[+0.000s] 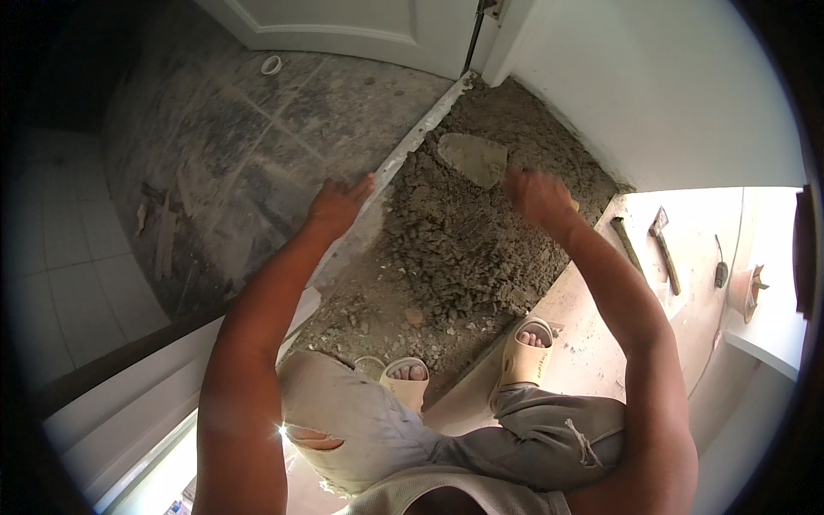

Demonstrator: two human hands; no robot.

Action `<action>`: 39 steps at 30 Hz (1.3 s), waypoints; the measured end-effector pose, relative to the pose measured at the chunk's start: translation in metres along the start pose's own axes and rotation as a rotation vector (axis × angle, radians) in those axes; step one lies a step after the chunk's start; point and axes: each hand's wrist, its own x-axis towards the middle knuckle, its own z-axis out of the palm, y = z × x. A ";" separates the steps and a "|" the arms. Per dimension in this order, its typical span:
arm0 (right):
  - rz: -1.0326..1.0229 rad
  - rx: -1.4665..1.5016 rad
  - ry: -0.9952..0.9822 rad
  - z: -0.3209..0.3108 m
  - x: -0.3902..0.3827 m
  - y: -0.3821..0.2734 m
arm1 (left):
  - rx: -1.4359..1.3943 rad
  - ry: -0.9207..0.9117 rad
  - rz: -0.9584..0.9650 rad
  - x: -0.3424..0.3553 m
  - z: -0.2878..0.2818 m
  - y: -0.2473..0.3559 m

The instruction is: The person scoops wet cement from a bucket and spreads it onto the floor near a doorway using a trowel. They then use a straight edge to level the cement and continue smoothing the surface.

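Observation:
My right hand [541, 197] is closed round the handle of a trowel [470, 158]. Its broad, mortar-smeared blade lies flat on grey-brown wet mortar [481, 236], and a bit of the pale handle shows beyond my fist. The mortar is smoother near the far corner and lumpy closer to my feet. My left hand [340, 206] is open, its fingers stretched out at the pale threshold strip [412, 142] along the mortar's left side. The fingertips appear to rest on the strip's edge.
A white door [343, 26] stands beyond the dusty tiled floor [300, 112], where a white ring [271, 65] and wood scraps [166, 232] lie. To the right are a hammer-like tool [665, 249] and a dark cabled object [721, 273]. My sandalled feet stand at the mortar's near edge.

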 end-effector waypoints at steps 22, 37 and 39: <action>-0.106 0.538 -0.050 0.022 -0.004 -0.032 | 0.013 0.036 -0.008 -0.006 -0.006 0.003; -0.028 0.065 0.197 0.001 0.039 0.015 | 0.008 0.048 0.010 0.005 0.007 -0.001; 0.006 0.045 0.205 -0.005 0.047 0.021 | 0.005 0.052 0.011 0.000 0.007 -0.001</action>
